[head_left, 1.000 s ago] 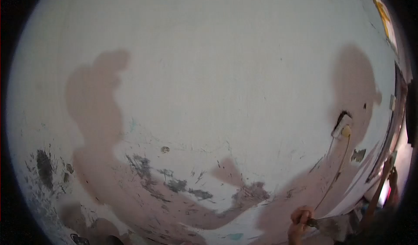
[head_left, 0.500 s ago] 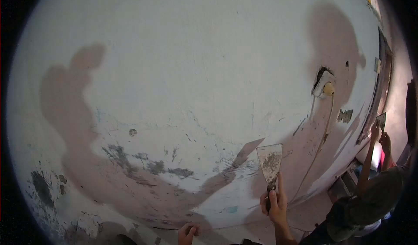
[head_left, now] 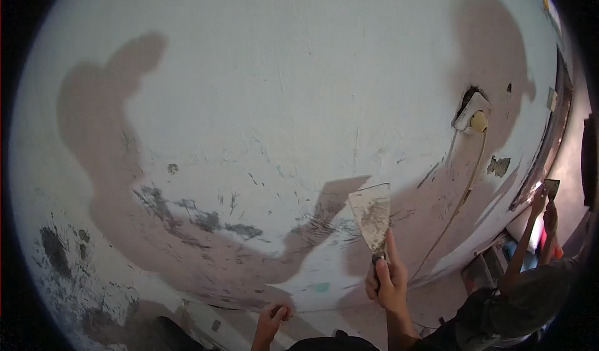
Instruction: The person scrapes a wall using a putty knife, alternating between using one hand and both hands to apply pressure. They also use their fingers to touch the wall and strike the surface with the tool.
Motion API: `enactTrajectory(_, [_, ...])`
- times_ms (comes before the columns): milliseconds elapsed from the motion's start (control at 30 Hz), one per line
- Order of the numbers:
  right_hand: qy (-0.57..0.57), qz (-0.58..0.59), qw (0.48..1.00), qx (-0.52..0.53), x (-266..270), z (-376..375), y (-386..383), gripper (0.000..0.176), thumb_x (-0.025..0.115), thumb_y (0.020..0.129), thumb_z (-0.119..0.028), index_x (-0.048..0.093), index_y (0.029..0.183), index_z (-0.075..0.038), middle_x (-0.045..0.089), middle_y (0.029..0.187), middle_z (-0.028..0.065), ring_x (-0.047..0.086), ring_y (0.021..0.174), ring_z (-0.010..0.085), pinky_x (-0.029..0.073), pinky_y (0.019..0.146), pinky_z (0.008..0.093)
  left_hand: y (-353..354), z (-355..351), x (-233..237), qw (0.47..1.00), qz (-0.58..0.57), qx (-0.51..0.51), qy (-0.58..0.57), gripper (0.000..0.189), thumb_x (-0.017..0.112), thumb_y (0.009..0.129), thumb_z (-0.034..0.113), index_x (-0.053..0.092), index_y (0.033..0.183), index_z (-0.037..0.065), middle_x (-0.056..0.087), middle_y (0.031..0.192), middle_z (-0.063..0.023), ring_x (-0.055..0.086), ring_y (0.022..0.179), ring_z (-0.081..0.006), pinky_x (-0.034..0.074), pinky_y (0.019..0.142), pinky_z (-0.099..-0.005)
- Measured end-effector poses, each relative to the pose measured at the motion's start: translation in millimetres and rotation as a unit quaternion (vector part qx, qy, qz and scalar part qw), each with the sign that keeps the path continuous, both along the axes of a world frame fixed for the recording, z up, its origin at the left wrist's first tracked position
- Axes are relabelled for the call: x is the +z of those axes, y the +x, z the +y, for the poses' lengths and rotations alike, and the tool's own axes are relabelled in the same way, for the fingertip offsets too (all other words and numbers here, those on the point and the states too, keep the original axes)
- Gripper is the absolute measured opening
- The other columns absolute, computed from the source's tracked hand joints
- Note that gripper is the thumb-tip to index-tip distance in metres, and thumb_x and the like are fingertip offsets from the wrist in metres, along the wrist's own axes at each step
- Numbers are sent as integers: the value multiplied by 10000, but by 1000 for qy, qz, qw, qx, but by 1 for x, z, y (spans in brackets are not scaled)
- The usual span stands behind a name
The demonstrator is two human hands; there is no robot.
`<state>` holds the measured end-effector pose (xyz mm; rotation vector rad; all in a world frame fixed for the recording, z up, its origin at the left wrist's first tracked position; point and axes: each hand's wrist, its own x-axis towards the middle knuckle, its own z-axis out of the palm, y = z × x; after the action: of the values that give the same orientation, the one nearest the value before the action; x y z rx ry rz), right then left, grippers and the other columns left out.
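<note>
My right hand (head_left: pixel 388 283) grips a putty knife (head_left: pixel 373 217) by its dark handle, index finger stretched toward the blade. The broad, stained blade points up in front of the scuffed wall (head_left: pixel 281 101); whether it touches the surface I cannot tell. Low in the view, my left hand (head_left: pixel 272 320) has its fingers curled near the wall's foot; anything inside them is hidden. Dark scrape marks (head_left: pixel 206 220) lie to the left of the blade, and a small turquoise patch (head_left: pixel 320 287) is below it.
A loose socket (head_left: pixel 472 115) with a yellowish plug and hanging cord sits over a hole at the right. Beyond it, a co-worker (head_left: pixel 530 301) in dark clothes raises both hands, one with a scraper (head_left: pixel 551 187). Grey boxes (head_left: pixel 483 273) stand near them.
My right hand and the putty knife have moved slightly left and up, with the blade tilted more to the left. My left hand shows a little higher. The camera view has shifted slightly.
</note>
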<state>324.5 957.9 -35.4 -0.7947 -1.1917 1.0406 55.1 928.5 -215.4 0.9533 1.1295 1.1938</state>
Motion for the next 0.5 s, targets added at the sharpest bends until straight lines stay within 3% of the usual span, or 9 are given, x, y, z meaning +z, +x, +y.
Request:
enactTrajectory(167, [-7, -12, 999, -40, 4, -14, 17, 583, 414, 1007, -219, 132, 1495, -69, 347, 538, -43, 309, 405, 42, 301, 371, 213, 10, 7, 15, 1000, 5, -6, 13, 168, 552, 937, 137, 627, 953, -12, 611, 769, -60, 549, 692, -137, 441, 642, -278])
enactTrajectory(300, [-10, -169, 985, -46, -16, 14, 13, 548, 416, 977, -123, 208, 1465, 15, 466, 590, -30, 419, 500, 48, 348, 465, 209, 7, 8, 19, 999, 2, 22, 30, 185, 572, 936, 162, 620, 931, -17, 594, 733, -63, 547, 673, -144, 444, 633, -286])
enactTrajectory(500, [10, -139, 987, -75, 6, -11, 4, 534, 427, 971, -93, 234, 1453, 33, 488, 633, -33, 414, 529, 43, 362, 495, 194, 5, 5, 3, 1000, -24, 8, 0, 206, 582, 931, 181, 619, 935, -22, 600, 757, -72, 550, 687, -152, 446, 643, -297])
